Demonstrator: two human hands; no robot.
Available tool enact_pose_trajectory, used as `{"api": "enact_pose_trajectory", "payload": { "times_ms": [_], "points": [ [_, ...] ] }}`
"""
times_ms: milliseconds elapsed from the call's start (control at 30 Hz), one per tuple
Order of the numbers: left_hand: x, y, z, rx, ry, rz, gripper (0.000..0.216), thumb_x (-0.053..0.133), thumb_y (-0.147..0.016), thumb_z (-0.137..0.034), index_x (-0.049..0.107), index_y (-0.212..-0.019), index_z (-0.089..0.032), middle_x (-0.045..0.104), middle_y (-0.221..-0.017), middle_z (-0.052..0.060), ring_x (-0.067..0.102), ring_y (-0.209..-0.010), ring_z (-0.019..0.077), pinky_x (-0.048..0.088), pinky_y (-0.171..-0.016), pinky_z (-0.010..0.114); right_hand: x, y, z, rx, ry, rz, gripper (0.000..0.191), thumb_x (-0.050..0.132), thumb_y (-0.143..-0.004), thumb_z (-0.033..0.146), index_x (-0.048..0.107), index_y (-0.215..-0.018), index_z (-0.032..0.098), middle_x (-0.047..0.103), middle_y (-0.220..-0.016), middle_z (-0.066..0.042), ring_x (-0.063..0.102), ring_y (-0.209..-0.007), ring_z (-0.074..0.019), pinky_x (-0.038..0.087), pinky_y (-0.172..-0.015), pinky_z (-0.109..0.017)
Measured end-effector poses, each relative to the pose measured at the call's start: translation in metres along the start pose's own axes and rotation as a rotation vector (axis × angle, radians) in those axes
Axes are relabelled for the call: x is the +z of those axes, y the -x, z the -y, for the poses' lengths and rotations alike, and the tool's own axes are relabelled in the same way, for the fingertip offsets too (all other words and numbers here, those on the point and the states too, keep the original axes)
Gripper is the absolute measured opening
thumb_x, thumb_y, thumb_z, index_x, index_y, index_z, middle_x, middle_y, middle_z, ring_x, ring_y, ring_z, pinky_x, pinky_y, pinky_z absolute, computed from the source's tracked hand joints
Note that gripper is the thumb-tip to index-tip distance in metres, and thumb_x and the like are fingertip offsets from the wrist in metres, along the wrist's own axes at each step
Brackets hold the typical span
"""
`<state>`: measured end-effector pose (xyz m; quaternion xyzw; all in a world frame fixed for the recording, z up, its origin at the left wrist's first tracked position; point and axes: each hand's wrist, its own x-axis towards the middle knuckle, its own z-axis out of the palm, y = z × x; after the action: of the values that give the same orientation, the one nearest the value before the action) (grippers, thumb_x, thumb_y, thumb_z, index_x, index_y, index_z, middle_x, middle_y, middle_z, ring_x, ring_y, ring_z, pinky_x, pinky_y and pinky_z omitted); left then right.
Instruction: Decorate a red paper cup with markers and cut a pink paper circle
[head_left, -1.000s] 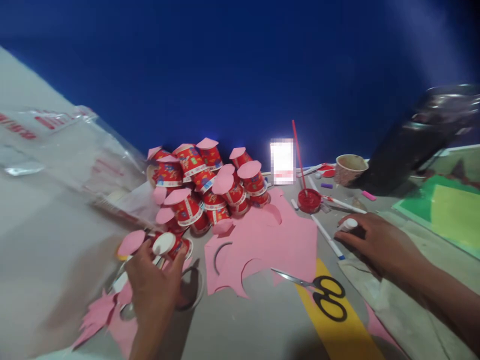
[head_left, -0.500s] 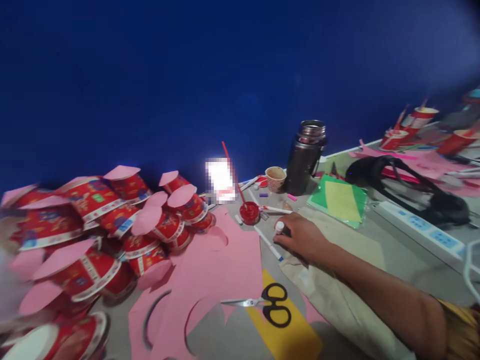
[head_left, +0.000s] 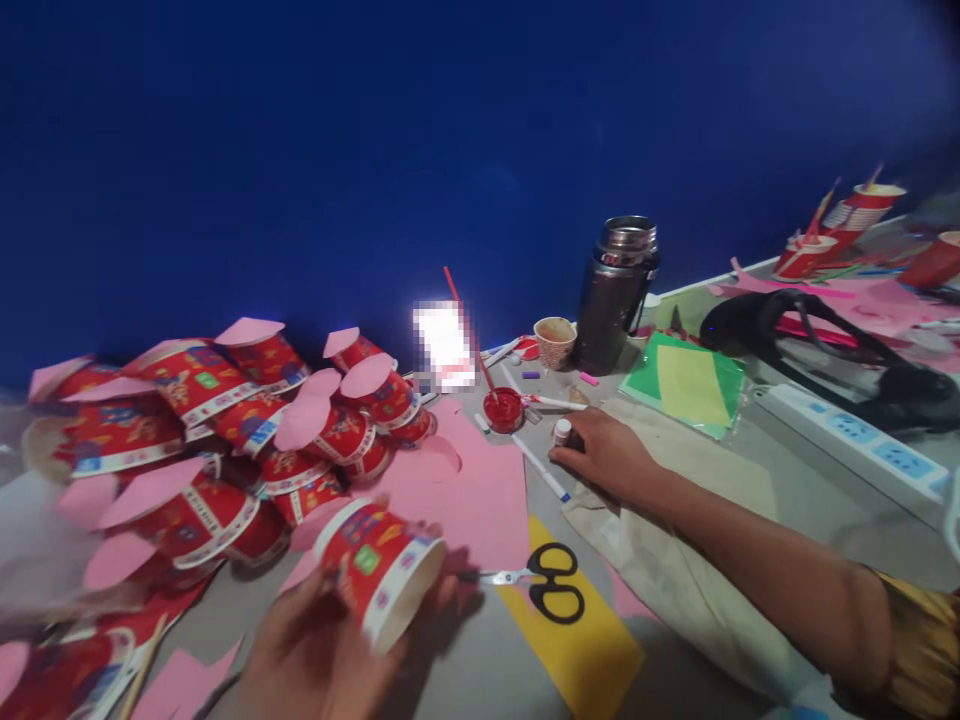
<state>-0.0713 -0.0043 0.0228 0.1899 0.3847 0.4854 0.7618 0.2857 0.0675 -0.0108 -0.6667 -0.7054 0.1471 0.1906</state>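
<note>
My left hand (head_left: 322, 640) holds a red printed paper cup (head_left: 379, 565), tilted on its side with its open mouth facing down and right. My right hand (head_left: 600, 450) rests on a beige cloth (head_left: 675, 540), fingers curled round a small dark thing with a white cap (head_left: 562, 432), whose kind I cannot make out. Scissors with black handles (head_left: 555, 583) lie on yellow paper (head_left: 585, 660), their blade tips near the cup. Pink paper (head_left: 480, 490) lies behind the cup. A dish of red paint (head_left: 503, 410) with a thin red stick in it stands beyond my right hand.
Several red cups with pink paper discs (head_left: 202, 510) are heaped at left. A dark flask (head_left: 611, 300) and a small paper cup (head_left: 556, 343) stand by the blue wall (head_left: 375, 150). To the right are green sheets (head_left: 682, 385), a power strip (head_left: 855, 435) and a black strap-like object (head_left: 795, 345).
My left hand has come into view from below, holding a red paper cup over the pink paper. My right hand stays where it was. The view has shifted slightly.
</note>
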Motion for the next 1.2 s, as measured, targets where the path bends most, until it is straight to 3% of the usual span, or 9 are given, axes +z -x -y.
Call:
{"api": "enact_pose_trajectory", "payload": {
  "times_ms": [67,267,500,667,800,900,1000,1067,1200],
  "points": [
    [0.013,-0.016,0.007,-0.056,0.148,0.019,0.039,0.071,-0.089,-0.053,0.074,-0.122,-0.032,0.084,-0.116,0.008,0.076,-0.116,0.0408,0.066,-0.086,0.06,0.0,0.001,-0.001,-0.005,0.009,0.006,0.015,0.073,-0.091,0.035,0.072,-0.093,0.021,0.076,-0.099,-0.008,0.068,-0.099,-0.0272,0.046,-0.081,-0.033],
    [0.044,-0.041,0.01,-0.167,0.207,0.18,0.034,0.072,-0.088,-0.039,0.076,-0.113,-0.015,0.084,-0.111,0.014,0.08,-0.106,0.0316,0.066,-0.087,0.046,0.004,0.003,-0.005,-0.021,0.016,-0.025,0.016,0.071,-0.091,0.038,0.072,-0.093,0.022,0.076,-0.099,-0.007,0.068,-0.097,-0.0267,0.045,-0.078,-0.032],
    [0.037,-0.05,0.021,-0.155,0.231,0.232,0.038,0.075,-0.083,-0.039,0.076,-0.109,-0.011,0.084,-0.104,0.016,0.081,-0.095,0.0313,0.063,-0.085,0.044,0.007,0.002,-0.01,-0.024,0.004,-0.023,0.021,0.068,-0.091,0.043,0.071,-0.09,0.023,0.075,-0.094,-0.007,0.067,-0.091,-0.0269,0.044,-0.076,-0.034],
    [0.028,-0.052,0.029,-0.094,0.22,0.181,0.047,0.072,-0.084,-0.032,0.069,-0.127,-0.013,0.082,-0.111,0.016,0.078,-0.103,0.0301,0.058,-0.098,0.048,0.009,0.001,-0.013,-0.032,0.032,-0.055,0.023,0.067,-0.091,0.046,0.069,-0.086,0.023,0.075,-0.092,-0.008,0.068,-0.089,-0.0276,0.044,-0.074,-0.034],
    [0.028,-0.05,0.03,0.037,0.004,0.072,0.06,0.08,-0.075,-0.033,0.066,-0.131,-0.018,0.081,-0.112,0.012,0.076,-0.106,0.031,0.057,-0.1,0.048,0.008,0.001,-0.012,-0.031,0.029,-0.044,0.024,0.066,-0.092,0.046,0.069,-0.085,0.024,0.075,-0.091,-0.008,0.068,-0.089,-0.0284,0.045,-0.073,-0.035],
    [0.031,-0.049,0.025,0.305,-0.341,-0.125,0.063,0.088,-0.067,-0.032,0.067,-0.126,-0.024,0.078,-0.112,0.006,0.073,-0.102,0.0286,0.058,-0.092,0.043,0.007,0.001,-0.011,-0.034,0.015,-0.043,0.022,0.067,-0.09,0.045,0.07,-0.085,0.024,0.075,-0.091,-0.007,0.068,-0.088,-0.0281,0.046,-0.074,-0.035],
    [0.032,-0.049,0.016,0.582,-0.763,-0.327,0.064,0.089,-0.067,-0.03,0.066,-0.127,-0.028,0.072,-0.123,0.005,0.067,-0.114,0.0289,0.052,-0.103,0.043,0.008,0.001,-0.01,-0.026,0.011,-0.051,0.021,0.067,-0.089,0.044,0.071,-0.085,0.024,0.076,-0.091,-0.007,0.068,-0.087,-0.0275,0.046,-0.074,-0.035],
    [0.031,-0.051,0.008,0.633,-0.923,-0.419,0.062,0.085,-0.07,-0.033,0.063,-0.127,-0.026,0.069,-0.126,0.007,0.064,-0.118,0.0304,0.049,-0.108,0.047,0.007,0.0,-0.01,-0.014,0.013,-0.05,0.021,0.068,-0.088,0.044,0.071,-0.085,0.024,0.075,-0.092,-0.007,0.068,-0.087,-0.0276,0.046,-0.073,-0.035],
    [0.024,-0.055,-0.002,0.572,-1.02,-0.514,0.059,0.078,-0.072,-0.04,0.059,-0.124,-0.022,0.066,-0.124,0.011,0.065,-0.115,0.0328,0.051,-0.106,0.054,0.005,0.0,-0.008,0.008,0.005,-0.007,0.022,0.067,-0.089,0.044,0.072,-0.086,0.023,0.076,-0.095,-0.008,0.068,-0.09,-0.0283,0.046,-0.076,-0.035]
  ]
}}
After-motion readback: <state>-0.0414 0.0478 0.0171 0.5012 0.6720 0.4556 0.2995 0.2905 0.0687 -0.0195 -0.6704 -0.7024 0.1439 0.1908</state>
